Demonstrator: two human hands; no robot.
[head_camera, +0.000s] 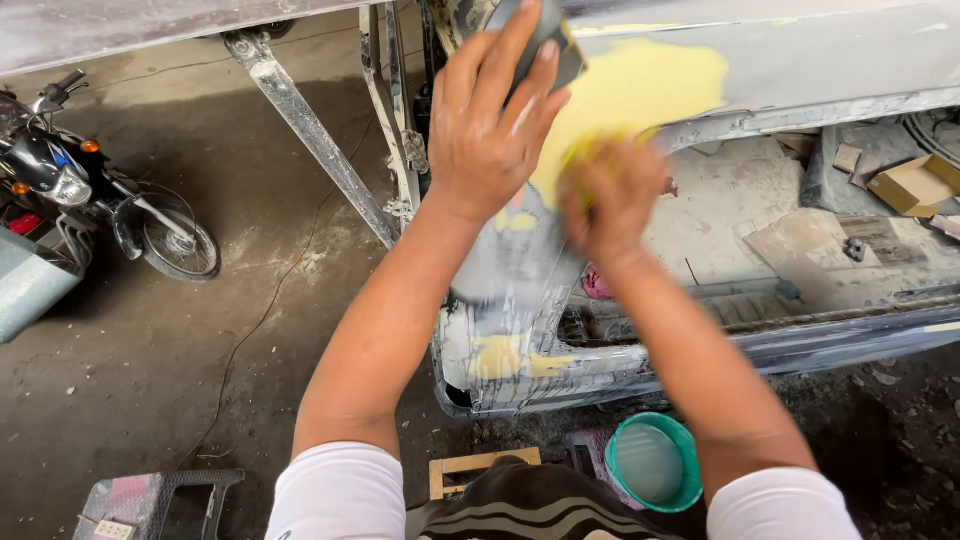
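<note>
My left hand presses on a grey vehicle body panel, its fingers lying over a dark block-shaped thing at the panel's upper edge. My right hand is blurred with motion and closed on a yellowish pad. The pad lies against a patch of pale yellow filler spread on the panel. More yellow filler spots mark the lower corner of the bodywork.
A motorcycle stands at the left on the concrete floor. A metal frame slants down behind the panel. A teal bucket, a small wooden frame and a plastic stool sit near my knees. A cardboard box lies at the right.
</note>
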